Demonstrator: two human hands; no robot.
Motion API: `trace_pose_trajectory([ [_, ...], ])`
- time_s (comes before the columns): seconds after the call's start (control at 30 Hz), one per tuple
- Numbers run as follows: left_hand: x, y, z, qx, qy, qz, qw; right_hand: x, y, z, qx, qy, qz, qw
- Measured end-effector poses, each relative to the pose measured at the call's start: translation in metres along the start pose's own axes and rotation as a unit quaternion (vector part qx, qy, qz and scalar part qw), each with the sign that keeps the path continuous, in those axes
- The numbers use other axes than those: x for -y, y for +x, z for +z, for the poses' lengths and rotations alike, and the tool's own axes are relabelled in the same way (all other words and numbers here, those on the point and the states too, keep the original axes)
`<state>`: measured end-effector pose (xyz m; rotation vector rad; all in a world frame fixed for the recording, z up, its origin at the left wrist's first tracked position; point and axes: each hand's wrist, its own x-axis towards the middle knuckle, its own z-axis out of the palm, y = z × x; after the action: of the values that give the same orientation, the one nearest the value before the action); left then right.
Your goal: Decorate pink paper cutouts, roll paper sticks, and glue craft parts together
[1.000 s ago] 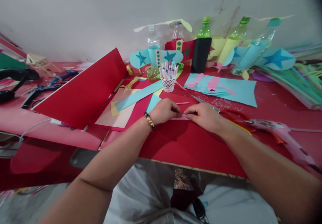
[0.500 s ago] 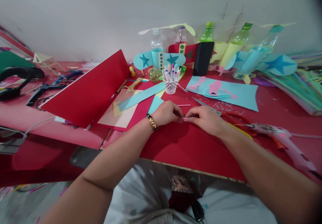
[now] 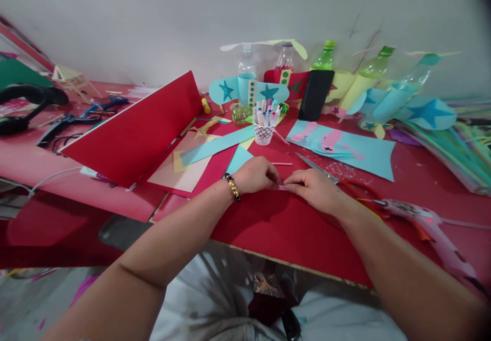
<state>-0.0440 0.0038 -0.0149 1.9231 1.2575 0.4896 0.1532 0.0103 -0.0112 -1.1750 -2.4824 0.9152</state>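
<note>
Pink paper strip [image 3: 283, 187], pinched in your left hand [image 3: 258, 174] and right hand [image 3: 317, 189], near side of the red table [image 3: 291, 233], left of the glue gun [image 3: 433, 226]. Looks like you're folding it; next move probably wants steady fingertips.

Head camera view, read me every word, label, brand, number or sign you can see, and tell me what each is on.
No readable text anywhere.
Pink glue gun: dark marks, too small and blurred to read.
White cup: drawn scalloped pattern, no words visible.
Held pink piece: no writing visible; mostly covered.
</note>
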Motion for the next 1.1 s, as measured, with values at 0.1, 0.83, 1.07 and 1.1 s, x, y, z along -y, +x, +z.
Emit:
trace_pose_trajectory([
  [0.1,0.001,0.0,0.0,0.012,0.001,-0.002,1.0,-0.002,0.0,-0.001,0.022,0.014,0.016,1.0],
  [0.83,-0.028,-0.068,0.03,-0.019,-0.043,-0.047,0.998,0.009,-0.012,-0.009,0.197,0.08,-0.036,0.977],
  [1.07,-0.048,-0.112,0.067,-0.108,0.01,-0.07,0.992,0.024,-0.022,-0.003,0.252,0.046,-0.112,0.96],
  [1.1,-0.05,-0.115,0.07,-0.119,0.022,-0.068,0.99,0.026,-0.023,-0.003,0.255,0.038,-0.12,0.959],
])
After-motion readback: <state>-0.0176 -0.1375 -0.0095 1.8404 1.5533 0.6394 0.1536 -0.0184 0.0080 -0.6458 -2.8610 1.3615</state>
